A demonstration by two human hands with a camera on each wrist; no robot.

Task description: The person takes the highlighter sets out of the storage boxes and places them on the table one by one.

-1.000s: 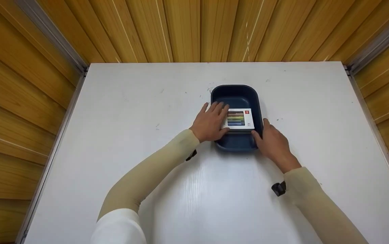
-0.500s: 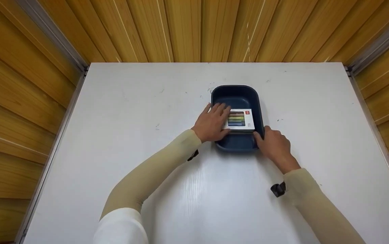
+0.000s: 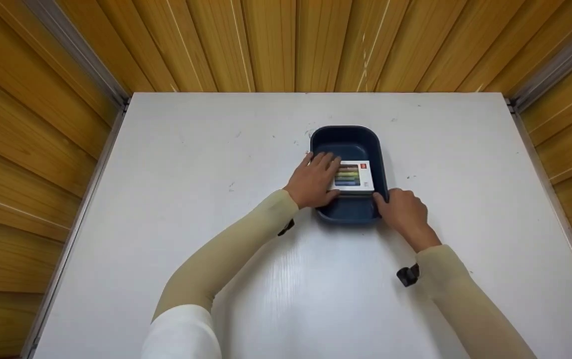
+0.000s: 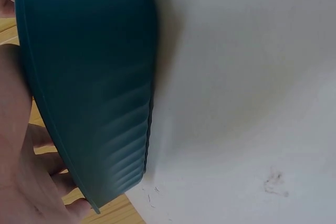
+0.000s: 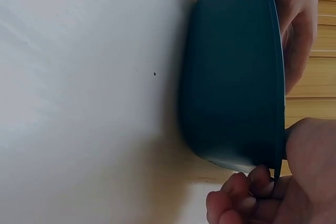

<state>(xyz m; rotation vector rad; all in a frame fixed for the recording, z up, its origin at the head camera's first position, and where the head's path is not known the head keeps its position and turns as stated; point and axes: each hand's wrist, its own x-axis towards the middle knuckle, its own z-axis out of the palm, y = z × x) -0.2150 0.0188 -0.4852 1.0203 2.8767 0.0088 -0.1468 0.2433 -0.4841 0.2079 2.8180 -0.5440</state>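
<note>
A dark blue plastic tub (image 3: 348, 214), rectangular with rounded corners, stands on the white table. Inside lies a white box (image 3: 365, 184) with a window that shows coloured sticks, like crayons or pens. My left hand (image 3: 311, 184) reaches over the tub's left rim, its extended fingers lying across the box's left end and hiding it. In the left wrist view the ribbed side of the tub (image 4: 100, 98) stands beside that hand. My right hand (image 3: 405, 212) grips the tub's right rim, thumb inside; the right wrist view shows its fingers (image 5: 236, 187) curled below the rim outside.
The white table (image 3: 206, 149) carries small dark marks. Yellow wood-look panels (image 3: 271, 45) enclose it at the back and both sides, with grey metal posts at the corners. A small black device (image 3: 408, 275) is strapped at the right wrist.
My right hand's fingers have curled in around the tub's right rim. The left hand has shifted slightly right over the box. The tub and box stay nearly where they were.
</note>
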